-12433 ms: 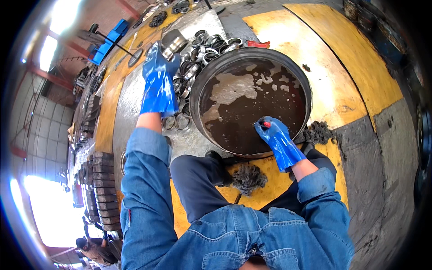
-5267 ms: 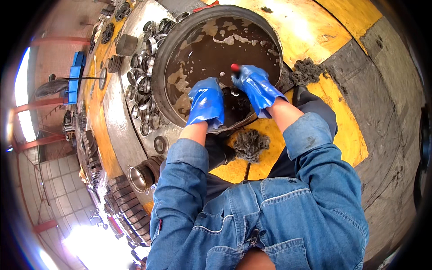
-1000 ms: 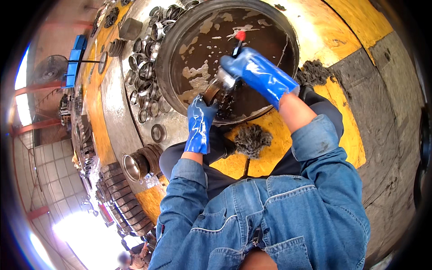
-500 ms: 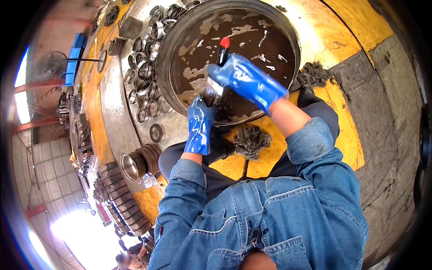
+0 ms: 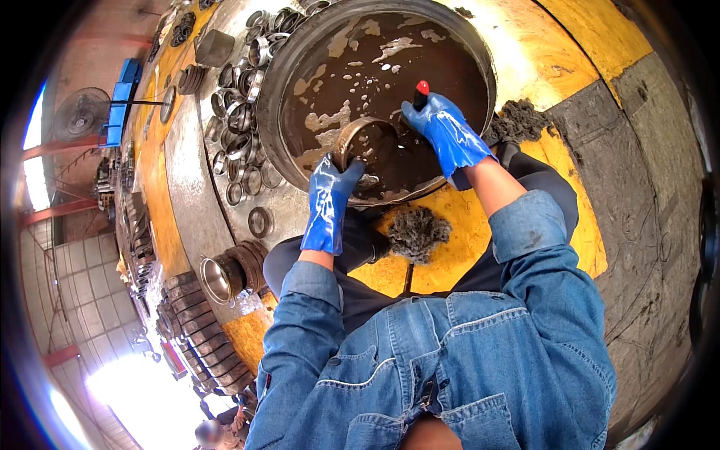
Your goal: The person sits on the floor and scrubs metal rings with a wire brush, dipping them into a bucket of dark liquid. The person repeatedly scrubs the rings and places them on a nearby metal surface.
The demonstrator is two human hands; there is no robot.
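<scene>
My left hand (image 5: 333,187), in a wet blue rubber glove, grips a brownish metal ring (image 5: 366,135) at its near left edge. The ring is tilted over dark liquid in a wide round basin (image 5: 274,124). To its right, my right hand (image 5: 441,124), gloved the same way, is closed round a black-handled tool (image 5: 421,94) with a red end pointing up. The tool's lower end is hidden under the glove. It is held apart from the ring, above the liquid. Pale foam patches float on the surface.
Several metal rings (image 5: 240,120) lie left of the basin, with one loose ring (image 5: 260,221) nearer me. Stacked rings (image 5: 238,271) stand by my left knee. Grey fibrous clumps (image 5: 418,234) lie between my legs and right of the basin. A fan (image 5: 84,112) stands far left.
My right hand has moved right, away from my left hand, carrying the red-ended tool. The metal ring in my left hand now shows more fully. The foam patches have shifted.
</scene>
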